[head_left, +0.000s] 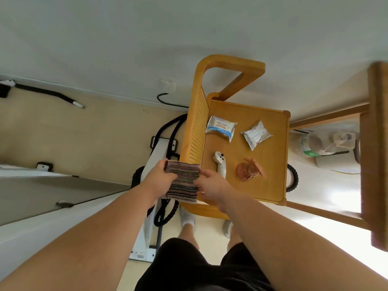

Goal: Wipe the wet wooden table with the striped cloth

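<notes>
The striped cloth (183, 181) is folded into a rectangle and held in the air at the near left corner of the small wooden table (270, 164). My left hand (160, 177) grips the cloth's left edge. My right hand (211, 182) pinches its right edge, over the table's near left corner. The cloth hangs beside the table's woven side panel (196, 131) and does not touch the tabletop. I cannot make out any wet patch on the wood.
On the tabletop lie a wipes pack (221, 128), a silver packet (256, 135), a white controller (220, 165) and a small brown fan (249, 170). Black cables (165, 213) and a white frame (153, 164) are on the floor to the left. A wooden chair (374, 156) stands right.
</notes>
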